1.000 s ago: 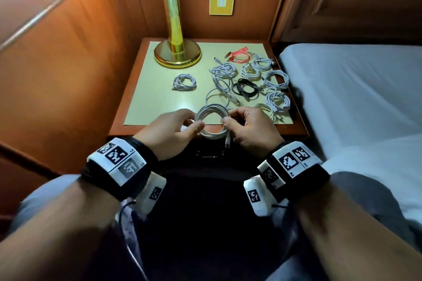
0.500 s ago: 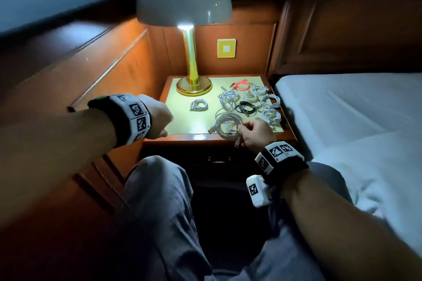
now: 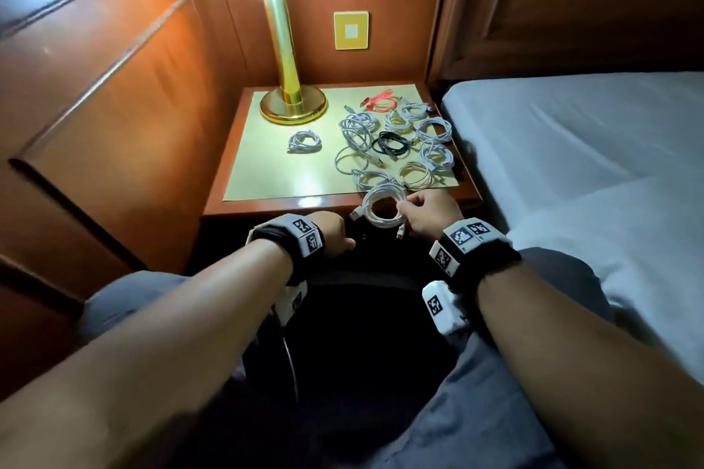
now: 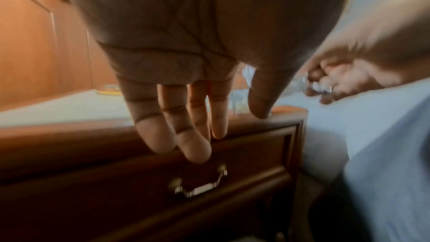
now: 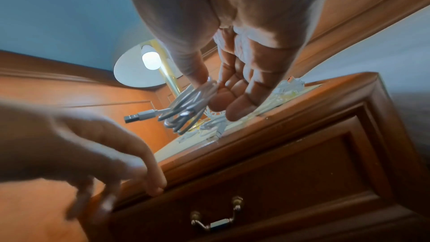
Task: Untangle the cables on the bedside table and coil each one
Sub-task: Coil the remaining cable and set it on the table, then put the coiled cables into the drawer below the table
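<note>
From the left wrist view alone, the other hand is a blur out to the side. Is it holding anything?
Observer: Yes. The right hand pinches a coiled white cable at the bedside table's front edge.
Operator: Any plug hanging loose?
Observer: A USB plug sticks out of the coil toward the left hand.
Operator: Is every cable on the table white?
Observer: No. One black coil and one red cable lie among the white ones, the red nearest the wall.
</note>
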Demonstrator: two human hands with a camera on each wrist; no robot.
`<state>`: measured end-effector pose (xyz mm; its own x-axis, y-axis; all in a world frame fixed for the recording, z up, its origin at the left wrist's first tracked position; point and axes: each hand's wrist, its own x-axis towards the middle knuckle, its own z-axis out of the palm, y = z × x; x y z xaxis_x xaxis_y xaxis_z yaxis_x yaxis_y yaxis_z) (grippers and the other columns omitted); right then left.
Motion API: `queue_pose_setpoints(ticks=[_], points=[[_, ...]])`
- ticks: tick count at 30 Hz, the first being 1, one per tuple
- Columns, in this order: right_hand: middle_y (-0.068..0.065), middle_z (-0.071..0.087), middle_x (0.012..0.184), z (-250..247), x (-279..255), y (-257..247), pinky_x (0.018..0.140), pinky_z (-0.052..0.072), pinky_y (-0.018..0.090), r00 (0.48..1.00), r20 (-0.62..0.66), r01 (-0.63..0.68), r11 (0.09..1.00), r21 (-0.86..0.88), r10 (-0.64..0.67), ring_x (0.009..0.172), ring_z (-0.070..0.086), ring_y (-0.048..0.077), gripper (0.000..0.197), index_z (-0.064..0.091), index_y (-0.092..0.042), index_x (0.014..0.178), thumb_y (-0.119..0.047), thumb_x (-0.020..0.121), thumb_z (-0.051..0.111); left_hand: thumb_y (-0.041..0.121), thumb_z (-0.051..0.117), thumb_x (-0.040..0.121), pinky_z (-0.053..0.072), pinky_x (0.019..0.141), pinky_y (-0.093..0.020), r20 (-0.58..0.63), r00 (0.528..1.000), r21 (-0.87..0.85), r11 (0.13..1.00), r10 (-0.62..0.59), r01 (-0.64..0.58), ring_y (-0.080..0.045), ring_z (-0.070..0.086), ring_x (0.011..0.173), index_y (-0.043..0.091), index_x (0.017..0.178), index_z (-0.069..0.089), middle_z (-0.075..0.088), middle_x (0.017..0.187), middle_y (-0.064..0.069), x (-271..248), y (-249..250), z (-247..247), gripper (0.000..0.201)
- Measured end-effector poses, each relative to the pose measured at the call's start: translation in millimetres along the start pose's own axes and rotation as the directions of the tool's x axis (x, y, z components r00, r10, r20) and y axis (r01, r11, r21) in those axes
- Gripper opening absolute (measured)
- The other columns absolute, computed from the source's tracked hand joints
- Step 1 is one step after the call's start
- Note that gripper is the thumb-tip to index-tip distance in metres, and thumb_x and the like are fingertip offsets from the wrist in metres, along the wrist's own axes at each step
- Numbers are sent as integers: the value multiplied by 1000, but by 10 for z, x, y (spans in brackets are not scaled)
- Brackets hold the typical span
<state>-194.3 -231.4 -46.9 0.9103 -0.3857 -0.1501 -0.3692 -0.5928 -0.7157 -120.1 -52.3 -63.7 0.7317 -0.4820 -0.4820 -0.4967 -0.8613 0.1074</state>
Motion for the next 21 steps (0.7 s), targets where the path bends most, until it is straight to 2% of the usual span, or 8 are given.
queue_pose_setpoints(ticks=[3, 6, 8, 11, 13, 15, 17, 21], points=[[23, 70, 93, 31, 63, 62, 62, 42, 33, 1000, 13, -17, 999, -41, 17, 67, 55, 30, 33, 72, 5, 87, -27, 91, 63, 44, 62, 93, 50, 83, -33, -2, 1000, -77, 997, -22, 22, -32, 63, 108, 9, 118, 64, 62, 122, -12, 261, -92, 397, 44], [21, 71, 95, 56, 113, 122, 71, 51, 39, 999, 29, -16, 995, -96, 19, 83, 63, 38, 31, 71, 4, 87, -26, 90, 62, 46, 63, 92, 51, 93, -38, 16, 998, -163, 984, -65, 67, -33, 60, 116, 10, 134, 52, 56, 132, -13, 434, -165, 644, 56], [22, 70, 93, 86, 149, 164, 66, 49, 38, 997, 71, 3, 990, -139, 7, 79, 63, 38, 30, 71, 5, 86, -23, 89, 60, 45, 63, 93, 50, 96, -38, 29, 997, -205, 976, -70, 74, -33, 59, 118, 9, 136, 49, 58, 133, -14, 507, -192, 779, 58], [22, 71, 86, 130, 202, 227, 62, 42, 30, 991, 132, -15, 984, -179, 39, 67, 57, 29, 30, 72, 5, 90, -22, 90, 60, 43, 66, 90, 51, 93, -36, -11, 999, -201, 978, -54, 50, -33, 63, 114, 11, 132, 56, 64, 126, -14, 589, -212, 934, 53], [20, 70, 81, 139, 222, 259, 62, 42, 28, 989, 136, -38, 982, -182, 64, 66, 54, 20, 29, 72, 4, 90, -22, 90, 61, 40, 67, 88, 52, 85, -35, -38, 999, -164, 986, -39, 32, -34, 65, 107, 12, 125, 60, 67, 119, -13, 614, -202, 903, 47], [14, 65, 73, 158, 232, 269, 61, 42, 28, 988, 134, -56, 981, -186, 82, 66, 54, 18, 28, 72, 3, 88, -22, 90, 61, 34, 65, 88, 51, 79, -35, -42, 998, -151, 988, -37, 31, -35, 66, 103, 11, 119, 61, 68, 115, -13, 609, -189, 825, 38], [7, 61, 71, 177, 225, 265, 60, 41, 28, 987, 132, -64, 979, -192, 90, 67, 55, 20, 28, 72, 4, 87, -22, 90, 61, 31, 64, 88, 51, 79, -35, -40, 999, -150, 988, -34, 28, -36, 65, 105, 11, 117, 60, 66, 117, -14, 548, -169, 805, 35], [15, 74, 87, 167, 142, 231, 74, 52, 35, 987, 140, -49, 984, -174, 74, 83, 66, 30, 27, 74, 0, 89, -23, 92, 62, 35, 63, 89, 50, 89, -39, 33, 998, -179, 982, -47, 52, -35, 61, 113, 12, 123, 55, 57, 125, -13, 271, -88, 1026, 42]])
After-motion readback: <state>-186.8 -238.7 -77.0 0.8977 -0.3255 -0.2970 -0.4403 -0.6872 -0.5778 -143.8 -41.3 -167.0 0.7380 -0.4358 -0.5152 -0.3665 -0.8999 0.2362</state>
